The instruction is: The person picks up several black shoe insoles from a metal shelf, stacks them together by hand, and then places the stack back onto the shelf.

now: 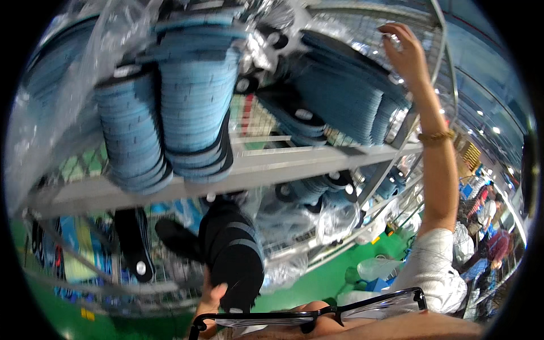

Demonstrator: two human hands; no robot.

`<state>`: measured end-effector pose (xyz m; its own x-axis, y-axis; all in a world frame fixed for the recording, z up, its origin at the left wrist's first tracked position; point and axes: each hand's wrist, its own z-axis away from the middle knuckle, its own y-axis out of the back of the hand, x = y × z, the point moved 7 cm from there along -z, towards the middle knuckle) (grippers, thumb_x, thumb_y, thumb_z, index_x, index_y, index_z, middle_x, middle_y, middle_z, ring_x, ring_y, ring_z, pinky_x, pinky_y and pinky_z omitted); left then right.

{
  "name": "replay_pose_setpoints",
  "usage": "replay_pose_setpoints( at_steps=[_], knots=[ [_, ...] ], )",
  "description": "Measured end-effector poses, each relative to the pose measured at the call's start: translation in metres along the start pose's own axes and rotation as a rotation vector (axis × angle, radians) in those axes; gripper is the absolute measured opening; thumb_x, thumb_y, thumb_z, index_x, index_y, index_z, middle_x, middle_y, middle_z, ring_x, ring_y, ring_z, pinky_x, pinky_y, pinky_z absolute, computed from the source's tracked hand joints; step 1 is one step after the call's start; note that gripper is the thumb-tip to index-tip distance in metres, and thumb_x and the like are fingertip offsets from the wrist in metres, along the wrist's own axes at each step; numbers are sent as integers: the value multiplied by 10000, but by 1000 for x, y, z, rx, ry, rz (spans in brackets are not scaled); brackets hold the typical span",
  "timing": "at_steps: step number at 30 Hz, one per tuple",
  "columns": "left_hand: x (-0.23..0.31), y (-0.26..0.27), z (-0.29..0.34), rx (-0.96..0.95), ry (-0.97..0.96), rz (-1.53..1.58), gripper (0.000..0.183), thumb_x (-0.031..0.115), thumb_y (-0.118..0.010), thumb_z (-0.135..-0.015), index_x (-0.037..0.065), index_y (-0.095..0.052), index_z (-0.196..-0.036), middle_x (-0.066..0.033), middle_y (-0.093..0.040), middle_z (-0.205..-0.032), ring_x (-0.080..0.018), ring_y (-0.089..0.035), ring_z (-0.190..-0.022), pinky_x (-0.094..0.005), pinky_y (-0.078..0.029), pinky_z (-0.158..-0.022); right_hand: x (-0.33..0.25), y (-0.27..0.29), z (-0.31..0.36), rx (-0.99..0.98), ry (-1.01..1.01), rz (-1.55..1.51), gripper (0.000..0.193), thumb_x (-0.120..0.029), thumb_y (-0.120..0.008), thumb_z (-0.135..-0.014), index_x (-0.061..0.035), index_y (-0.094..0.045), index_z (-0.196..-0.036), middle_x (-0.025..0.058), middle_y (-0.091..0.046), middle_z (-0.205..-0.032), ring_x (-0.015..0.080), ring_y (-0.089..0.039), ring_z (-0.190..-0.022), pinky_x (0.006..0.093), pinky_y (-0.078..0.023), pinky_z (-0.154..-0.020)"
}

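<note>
My left hand (212,296), low in the view, is wrapped round the edge of a bundle of black insoles (235,266). The bundle fans out, showing grey-blue edges between its layers. Raised at the upper right, my right hand (407,54) has bent fingers, with thumb and fingers apart. It is beside the rack's upright, above a long row of blue-edged insoles (340,93). A shiny bit shows between its fingers, but I cannot tell whether it is behind them. Left of centre, two tall stacks of light-blue insoles (195,96) stand on the shelf.
A grey metal rack (272,170) carries the insoles on several levels. Clear plastic bags (73,96) hang at the left. Below, black insoles (136,249) lie on a lower wire shelf. The floor (294,297) is green. Other people (490,255) are at the far right.
</note>
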<state>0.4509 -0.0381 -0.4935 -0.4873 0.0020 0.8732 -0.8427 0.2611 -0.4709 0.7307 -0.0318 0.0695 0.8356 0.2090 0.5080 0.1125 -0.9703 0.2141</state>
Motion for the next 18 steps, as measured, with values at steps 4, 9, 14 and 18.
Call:
replay_pose_setpoints(
  at_steps=[4,9,14,18],
  knots=[
    [46,-75,-4,-199,-47,215,757,150,-545,-643,71,-151,-1284,-121,-360,-1192,-230,-380,-1068,-327,-322,-886,10,-3,49,-328,-113,184,392,-356,-519,-745,-100,-517,-1042,90,-478,-1105,261,-431,-1037,388,-313,-875],
    [69,-100,11,-159,-65,350,694,185,-537,-656,89,-197,-1254,-132,-388,-1155,-243,-444,-1014,-342,-403,-827,16,-13,77,-548,-393,185,570,-528,-434,-745,-176,-403,-1192,119,-331,-1253,269,-251,-1191,485,-141,-948],
    [65,-112,20,-87,-74,317,709,118,-514,-677,62,-131,-1271,-149,-372,-1154,-253,-434,-1017,-337,-388,-839,-23,37,65,-94,-121,82,421,-334,-546,-747,-114,-483,-1100,126,-421,-1169,268,-397,-1082,404,-280,-892],
    [79,-148,30,-47,-120,195,794,46,-550,-650,19,-48,-1263,-164,-303,-1190,-224,-359,-1077,-340,-302,-905,-136,86,149,-37,-314,-442,356,-95,-620,-654,-4,-510,-981,135,-543,-947,259,-529,-877,312,-406,-735]
  ],
)
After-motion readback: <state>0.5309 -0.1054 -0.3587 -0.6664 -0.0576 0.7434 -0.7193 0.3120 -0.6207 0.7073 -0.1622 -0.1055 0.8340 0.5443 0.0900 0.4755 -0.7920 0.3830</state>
